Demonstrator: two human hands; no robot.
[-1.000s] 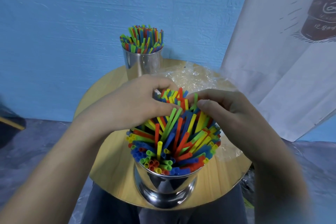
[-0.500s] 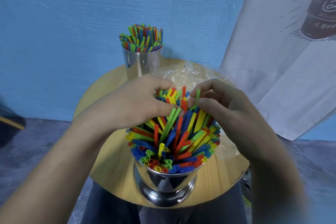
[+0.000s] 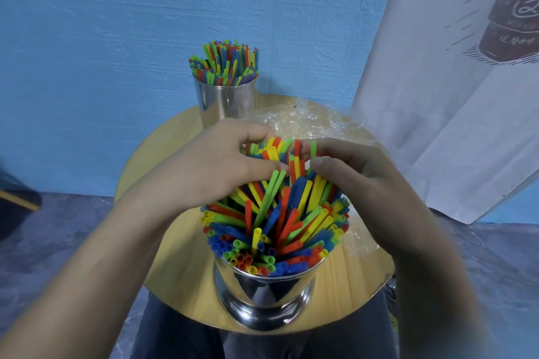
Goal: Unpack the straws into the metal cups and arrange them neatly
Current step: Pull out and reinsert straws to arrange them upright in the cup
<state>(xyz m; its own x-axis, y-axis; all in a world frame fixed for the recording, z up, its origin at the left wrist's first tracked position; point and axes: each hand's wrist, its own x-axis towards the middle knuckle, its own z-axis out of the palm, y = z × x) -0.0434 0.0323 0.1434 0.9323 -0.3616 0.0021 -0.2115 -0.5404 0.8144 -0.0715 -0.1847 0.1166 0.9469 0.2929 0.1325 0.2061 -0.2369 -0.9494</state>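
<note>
Compared with a second ago, both hands sit a bit higher, and the far straw tips poke up between them. Right now the left hand [image 3: 213, 166] and right hand [image 3: 358, 181] each curl fingers and thumb round the back cluster of the multicoloured plastic straws [image 3: 277, 221]. These stand in the near shiny metal cup [image 3: 262, 297] on the round wooden table [image 3: 163, 154]. The straws fan out, long axes roughly upright with open ends up, and the front ones lean toward the camera. Those loose ones lie just below both hands, about equally close to each, so I'd guess gathering them inward comes next.
</note>
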